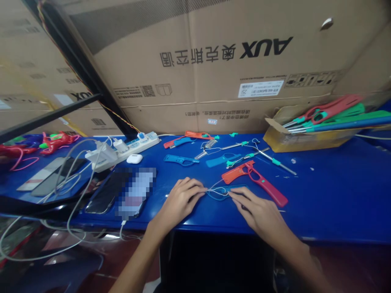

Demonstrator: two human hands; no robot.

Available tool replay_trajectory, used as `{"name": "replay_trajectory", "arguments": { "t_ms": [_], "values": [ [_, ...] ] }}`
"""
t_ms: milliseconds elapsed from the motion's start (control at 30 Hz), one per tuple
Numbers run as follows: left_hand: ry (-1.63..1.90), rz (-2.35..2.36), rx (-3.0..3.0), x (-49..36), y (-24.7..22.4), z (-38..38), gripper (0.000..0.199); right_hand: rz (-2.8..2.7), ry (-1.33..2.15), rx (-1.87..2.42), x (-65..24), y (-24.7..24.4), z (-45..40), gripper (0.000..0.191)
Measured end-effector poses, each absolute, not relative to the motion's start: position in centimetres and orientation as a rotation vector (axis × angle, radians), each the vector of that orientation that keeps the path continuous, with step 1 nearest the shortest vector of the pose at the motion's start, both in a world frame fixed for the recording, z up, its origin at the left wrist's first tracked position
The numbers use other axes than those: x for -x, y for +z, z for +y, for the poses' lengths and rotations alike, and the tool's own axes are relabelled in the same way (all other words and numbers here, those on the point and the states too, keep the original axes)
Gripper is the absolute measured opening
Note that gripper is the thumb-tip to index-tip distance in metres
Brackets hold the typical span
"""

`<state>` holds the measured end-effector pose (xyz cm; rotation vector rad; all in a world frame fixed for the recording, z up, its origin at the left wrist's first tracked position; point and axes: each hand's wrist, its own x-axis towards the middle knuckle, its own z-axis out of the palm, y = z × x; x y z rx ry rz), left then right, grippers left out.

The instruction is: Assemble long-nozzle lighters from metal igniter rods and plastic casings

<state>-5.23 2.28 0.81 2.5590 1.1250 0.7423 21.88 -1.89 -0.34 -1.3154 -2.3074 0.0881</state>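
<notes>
A thin white wire runs looped between my two hands, over a translucent blue lighter casing on the table. My left hand is closed, pinching the wire's left end between thumb and fingers. At the wire's right end, my right hand is closed in a pinch, with its fingertips by the casing. Just beyond lies a red-orange lighter casing with a trigger ring. Farther back are blue casing pieces and a metal lighter tube with green parts and wires.
A cardboard box full of assembled lighters stands at the back right. To my left are a power strip with chargers, phones, cables and a white earbud case. Large cartons wall off the back of the blue table.
</notes>
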Motion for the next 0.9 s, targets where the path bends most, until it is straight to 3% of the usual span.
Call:
{"name": "replay_trajectory", "arguments": {
  "t_ms": [567, 733, 900],
  "values": [
    [0.620, 1.194, -2.518, 5.1, 1.6, 1.7, 0.012, -2.238, 0.189, 1.278, -22.0, -0.3, -1.9, 0.026],
    [0.685, 1.135, -2.607, 4.0, 1.8, 1.5, 0.023, -2.250, 0.216, 1.227, -22.2, -0.4, -2.0, 0.025],
    [0.673, 0.970, -2.666, 2.2, 2.0, 2.2, 0.014, -2.250, 0.237, 1.239, -22.1, -0.4, -2.0, 0.025]
  ]
}}
